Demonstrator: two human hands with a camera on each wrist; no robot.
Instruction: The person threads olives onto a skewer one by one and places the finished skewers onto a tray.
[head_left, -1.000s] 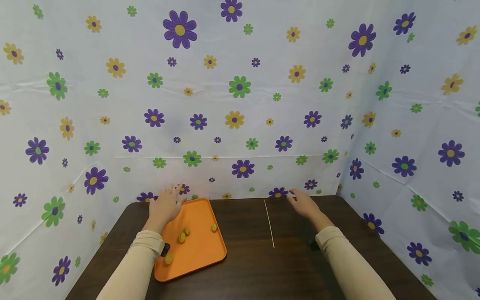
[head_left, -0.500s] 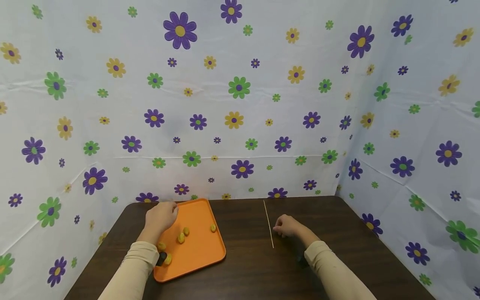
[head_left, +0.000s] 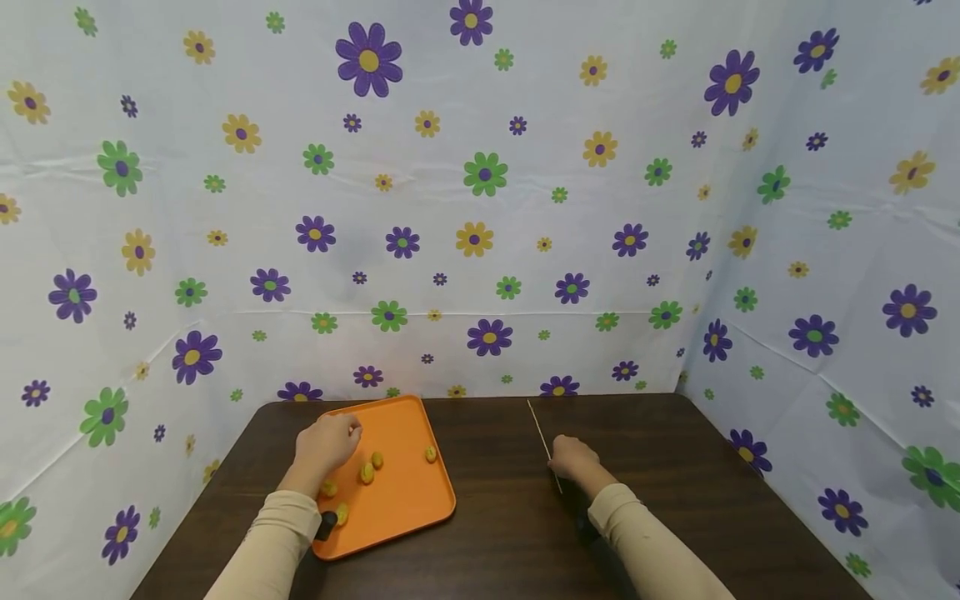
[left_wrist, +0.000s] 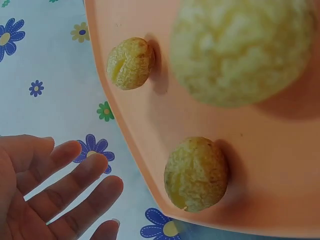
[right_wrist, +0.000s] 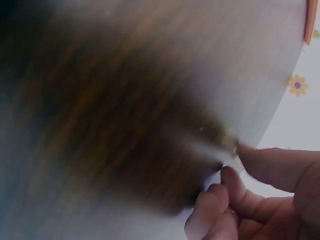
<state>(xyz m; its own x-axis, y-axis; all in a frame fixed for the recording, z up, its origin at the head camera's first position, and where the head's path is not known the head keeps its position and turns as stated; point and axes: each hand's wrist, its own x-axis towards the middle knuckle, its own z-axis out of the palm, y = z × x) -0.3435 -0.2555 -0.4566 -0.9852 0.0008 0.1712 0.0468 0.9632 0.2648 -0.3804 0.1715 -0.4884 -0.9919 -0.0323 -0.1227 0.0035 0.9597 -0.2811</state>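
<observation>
In the head view, my right hand (head_left: 573, 460) pinches a thin pale wooden stick (head_left: 538, 428) near its lower end. The right wrist view shows the thumb and fingertips of that hand (right_wrist: 270, 195) close together, though motion blur hides most of the stick. My left hand (head_left: 325, 447) hovers over the far left corner of the orange tray (head_left: 397, 510). Seen from the left wrist, that hand (left_wrist: 60, 192) has loosely bent fingers holding nothing. Several small, wrinkled yellow potatoes lie on the tray, among them a middle potato (head_left: 367, 473) and a right-hand potato (head_left: 431, 454).
The dark wooden table (head_left: 495, 533) carries the tray on its left half and the stick right of centre. White cloth (head_left: 420, 275) printed with flowers rises behind and along both sides of the table.
My right hand came down from beyond the stick and took hold of it; the stick's near end shifted right. My left hand lowered over the tray, and its fingers bent from spread.
</observation>
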